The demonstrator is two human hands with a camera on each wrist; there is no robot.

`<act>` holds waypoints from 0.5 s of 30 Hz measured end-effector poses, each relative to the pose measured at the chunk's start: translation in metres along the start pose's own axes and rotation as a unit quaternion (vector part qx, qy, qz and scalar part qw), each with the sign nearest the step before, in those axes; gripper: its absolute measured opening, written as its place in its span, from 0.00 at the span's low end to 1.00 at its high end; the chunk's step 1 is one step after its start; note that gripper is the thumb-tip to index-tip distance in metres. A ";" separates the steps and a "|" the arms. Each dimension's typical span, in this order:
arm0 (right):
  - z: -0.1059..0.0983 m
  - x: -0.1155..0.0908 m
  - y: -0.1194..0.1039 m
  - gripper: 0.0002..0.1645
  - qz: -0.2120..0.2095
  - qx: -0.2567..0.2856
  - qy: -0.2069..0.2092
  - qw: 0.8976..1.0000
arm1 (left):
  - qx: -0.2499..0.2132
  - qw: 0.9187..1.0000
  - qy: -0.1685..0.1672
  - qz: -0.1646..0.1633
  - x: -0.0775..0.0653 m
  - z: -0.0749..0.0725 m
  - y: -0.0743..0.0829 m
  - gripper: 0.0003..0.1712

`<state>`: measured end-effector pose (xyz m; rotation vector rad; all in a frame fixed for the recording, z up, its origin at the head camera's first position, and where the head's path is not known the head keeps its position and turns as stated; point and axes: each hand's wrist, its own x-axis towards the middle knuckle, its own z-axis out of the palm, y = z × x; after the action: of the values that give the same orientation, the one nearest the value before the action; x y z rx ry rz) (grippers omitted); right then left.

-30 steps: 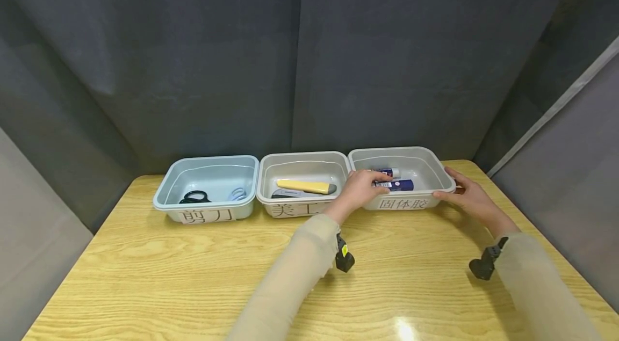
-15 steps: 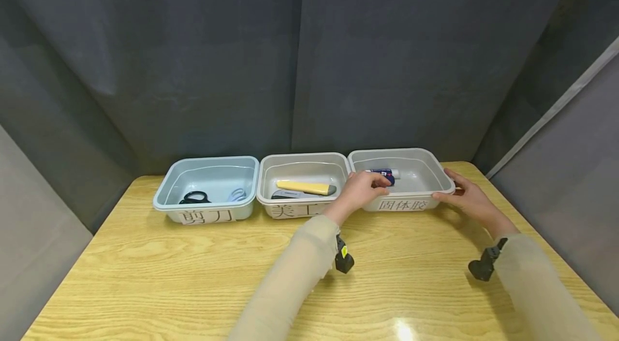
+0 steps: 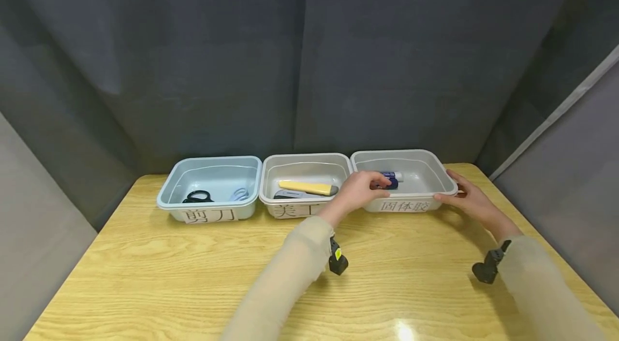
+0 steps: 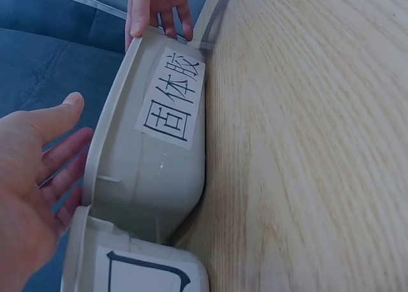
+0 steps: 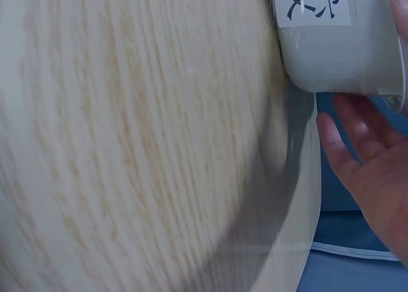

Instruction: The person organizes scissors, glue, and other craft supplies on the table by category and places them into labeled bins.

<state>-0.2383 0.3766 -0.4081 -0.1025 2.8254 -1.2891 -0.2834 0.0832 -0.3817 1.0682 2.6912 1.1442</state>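
Observation:
In the head view, my left hand [image 3: 360, 190] reaches over the front left of the right grey bin [image 3: 411, 202], its fingers at two dark blue glue sticks. The nearer glue stick [image 3: 390, 184] is partly hidden by the fingers; the farther glue stick [image 3: 394, 175] shows a white end. The left wrist view has the left thumb and fingers spread apart beside the rim, with nothing visible between them. My right hand [image 3: 471, 202] rests on the bin's right front corner, thumb at the rim. In the right wrist view, its extended fingers [image 5: 363, 136] lie against the bin's end.
A middle grey bin [image 3: 304, 157] holds a yellow utility knife [image 3: 307, 187] and a grey utility knife [image 3: 292, 194]. Left of it, a light blue bin [image 3: 208, 160] contains black-handled scissors [image 3: 197, 196] and pale blue-handled scissors [image 3: 239, 194]. Dark curtain [image 3: 300, 62] hangs behind the wooden table [image 3: 193, 276].
The nearer glue stick has shifted left toward my left hand and now shows less of its length. Both hands keep nearly the same places. The head view has shifted slightly.

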 end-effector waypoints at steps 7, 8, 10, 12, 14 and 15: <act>-0.003 0.000 -0.007 0.53 0.004 -0.016 -0.013 1.000 | 0.029 0.999 -0.007 0.011 -0.007 -0.005 0.001 0.14; -0.004 0.000 -0.008 0.54 0.005 -0.020 -0.015 1.000 | 0.035 0.999 -0.010 0.015 -0.008 -0.006 0.001 0.14; -0.005 0.002 -0.009 0.54 -0.001 -0.027 -0.017 0.999 | 0.045 0.999 -0.015 0.023 -0.011 -0.008 0.002 0.14; -0.006 0.004 -0.010 0.54 -0.006 -0.036 -0.014 0.999 | 0.053 0.998 -0.016 0.028 -0.014 -0.010 0.002 0.14; -0.007 0.005 -0.011 0.54 -0.009 -0.052 -0.003 0.999 | 0.061 0.997 -0.018 0.031 -0.019 -0.014 0.002 0.15; -0.007 0.005 -0.012 0.53 -0.009 -0.061 0.005 0.998 | 0.064 0.997 -0.018 0.032 -0.021 -0.016 0.003 0.15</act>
<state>-0.2428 0.3736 -0.3943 -0.1249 2.9179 -1.1214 -0.2698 0.0619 -0.3735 1.1897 2.7535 0.9618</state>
